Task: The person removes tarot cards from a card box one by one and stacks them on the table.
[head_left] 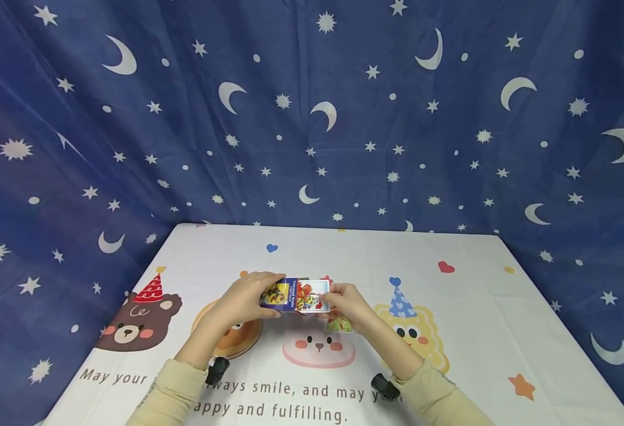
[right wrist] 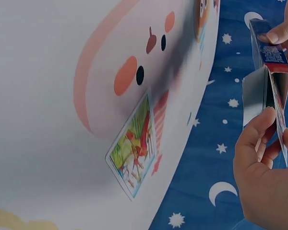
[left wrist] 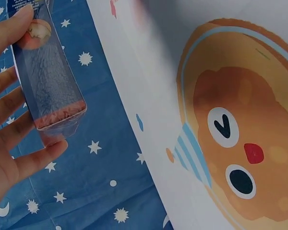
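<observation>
My left hand [head_left: 243, 300] grips a blue tarot card box [head_left: 280, 294] above the table, thumb on one side and fingers on the other. Out of the box's right-hand end sticks a picture card [head_left: 310, 297], which my right hand [head_left: 353, 306] pinches by its outer end. In the right wrist view the box [right wrist: 273, 53] has its end open, with a pale flap [right wrist: 254, 96] folded out beside the card. How many cards are pinched cannot be made out. A loose picture card [right wrist: 137, 146] lies face up on the tablecloth, below my right hand.
The white tablecloth [head_left: 482, 307] carries printed cartoon faces and lettering. Behind the table hangs a dark blue curtain [head_left: 343, 195] with moons and stars. Black straps or devices [head_left: 384, 387] sit at both wrists.
</observation>
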`<state>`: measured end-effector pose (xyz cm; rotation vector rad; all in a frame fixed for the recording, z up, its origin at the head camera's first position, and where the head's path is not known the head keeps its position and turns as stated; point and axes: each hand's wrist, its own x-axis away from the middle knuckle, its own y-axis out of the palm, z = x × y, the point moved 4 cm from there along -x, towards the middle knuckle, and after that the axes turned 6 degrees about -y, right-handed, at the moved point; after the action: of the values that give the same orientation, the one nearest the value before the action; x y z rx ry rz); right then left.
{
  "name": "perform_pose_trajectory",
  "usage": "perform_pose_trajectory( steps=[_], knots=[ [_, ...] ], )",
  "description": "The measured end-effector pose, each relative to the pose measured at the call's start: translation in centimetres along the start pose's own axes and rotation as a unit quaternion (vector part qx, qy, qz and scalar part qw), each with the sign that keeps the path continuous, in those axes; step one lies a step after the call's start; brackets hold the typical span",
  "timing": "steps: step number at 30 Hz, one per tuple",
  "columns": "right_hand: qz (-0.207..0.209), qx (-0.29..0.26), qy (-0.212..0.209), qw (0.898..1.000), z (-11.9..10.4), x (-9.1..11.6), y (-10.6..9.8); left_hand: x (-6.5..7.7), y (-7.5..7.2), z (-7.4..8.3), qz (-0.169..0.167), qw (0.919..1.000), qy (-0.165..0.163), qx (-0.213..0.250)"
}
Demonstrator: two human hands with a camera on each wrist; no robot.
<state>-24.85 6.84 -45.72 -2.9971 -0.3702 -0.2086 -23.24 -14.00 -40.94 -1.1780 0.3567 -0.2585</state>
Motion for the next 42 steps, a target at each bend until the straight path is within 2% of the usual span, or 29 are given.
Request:
perform_pose_trajectory(
  steps=[4, 12, 17, 24, 32, 36, 42],
  knots=[
    [0.01, 0.024, 0.0, 1.0, -0.6, -0.1, -0.6, -0.1, -0.3, -0.1, -0.001, 1.0, -0.006, 0.0],
    [0.008, -0.004, -0.005, 1.0, -1.5, -0.6, -1.4, 0.2, -0.8, -0.8, 0.005, 0.9997, -0.022, 0.003],
    [0.013, -0.009, -0.007, 1.0, -1.5, -0.7, -1.9, 0.5, -0.5, -1.2, -0.006, 0.9996, -0.027, 0.01],
    [0.017, -0.036, -0.02, 0.999, -1.6, -0.8, -2.8, 0.7, -0.4, -1.6, 0.001, 0.9994, -0.033, 0.008],
    [0.031, -0.013, -0.03, 0.999, -1.5, -0.9, -3.9, 0.6, 0.0, -1.9, -0.001, 0.9994, -0.032, 0.011],
    [0.029, -0.024, -0.031, 0.999, -1.3, -1.1, -4.6, 0.5, 0.1, -1.8, 0.0, 0.9995, -0.03, 0.013],
    [0.016, -0.036, -0.039, 0.998, -0.7, -1.1, -5.2, 0.7, 0.3, -2.0, -0.01, 0.9987, -0.049, 0.015]
  ],
)
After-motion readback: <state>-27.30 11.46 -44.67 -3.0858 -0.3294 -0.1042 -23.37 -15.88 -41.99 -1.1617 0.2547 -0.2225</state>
